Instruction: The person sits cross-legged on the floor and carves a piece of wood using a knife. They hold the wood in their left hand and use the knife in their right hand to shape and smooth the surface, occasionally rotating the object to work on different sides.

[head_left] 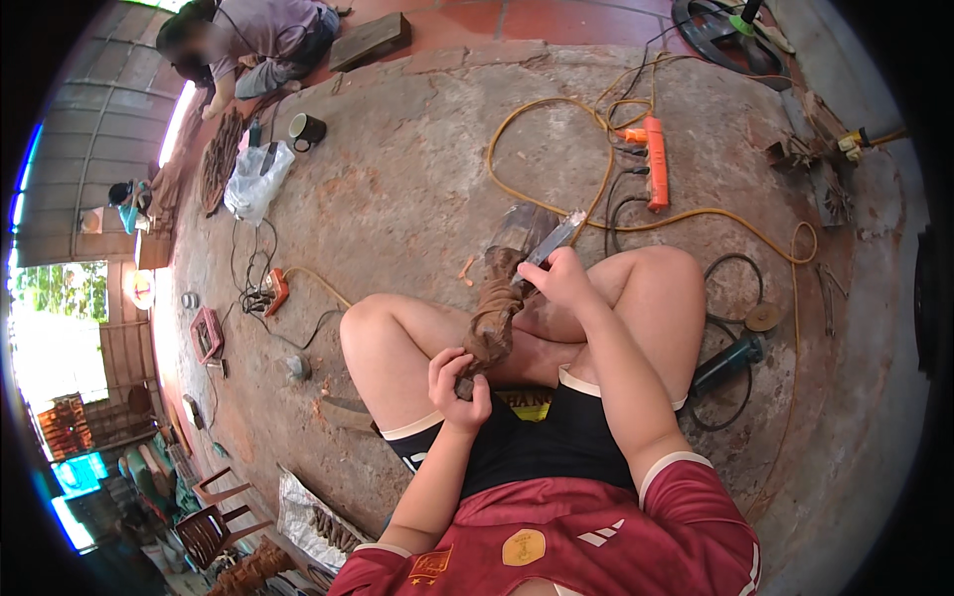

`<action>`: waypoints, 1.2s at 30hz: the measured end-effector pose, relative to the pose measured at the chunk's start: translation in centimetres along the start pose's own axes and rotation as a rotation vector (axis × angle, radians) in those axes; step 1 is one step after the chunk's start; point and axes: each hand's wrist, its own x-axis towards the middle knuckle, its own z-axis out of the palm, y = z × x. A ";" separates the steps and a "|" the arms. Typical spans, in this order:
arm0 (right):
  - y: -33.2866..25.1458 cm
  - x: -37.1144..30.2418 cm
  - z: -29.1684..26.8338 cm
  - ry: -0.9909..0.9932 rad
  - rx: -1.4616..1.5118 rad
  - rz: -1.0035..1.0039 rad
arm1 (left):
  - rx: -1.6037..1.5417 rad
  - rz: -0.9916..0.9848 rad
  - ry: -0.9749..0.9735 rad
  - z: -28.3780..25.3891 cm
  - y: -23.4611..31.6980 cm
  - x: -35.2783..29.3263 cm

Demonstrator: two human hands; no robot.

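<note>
A knobbly brown carved wooden piece [494,315] lies slantwise over my crossed legs. Its lower end is gripped by my left hand [460,388], fingers curled round it. My right hand [558,278] is closed on a flat grey tool [553,242] with a pale tip; its exact kind I cannot make out. The tool lies alongside the upper end of the wood, and whether it touches is unclear. Just beyond that end, a clear plastic-looking thing [519,226] is partly hidden.
An orange power strip [656,163] and looping yellow cable [494,149] lie ahead. To my right is a dark green cylindrical power tool [730,364]. At left are a plastic bag [257,185], a mug [307,129] and an orange socket [276,292]. Another person [260,45] crouches far left.
</note>
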 end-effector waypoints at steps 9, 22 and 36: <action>0.3 0.5 1.5 -0.046 -0.110 -0.031 | -0.003 0.007 -0.002 0.0 0.1 0.2; 1.1 0.8 1.6 -0.072 -0.106 -0.043 | 0.003 0.006 -0.004 0.0 0.1 0.1; 1.4 0.9 -0.5 -0.050 -0.253 0.069 | -0.008 0.005 0.002 0.0 0.0 0.1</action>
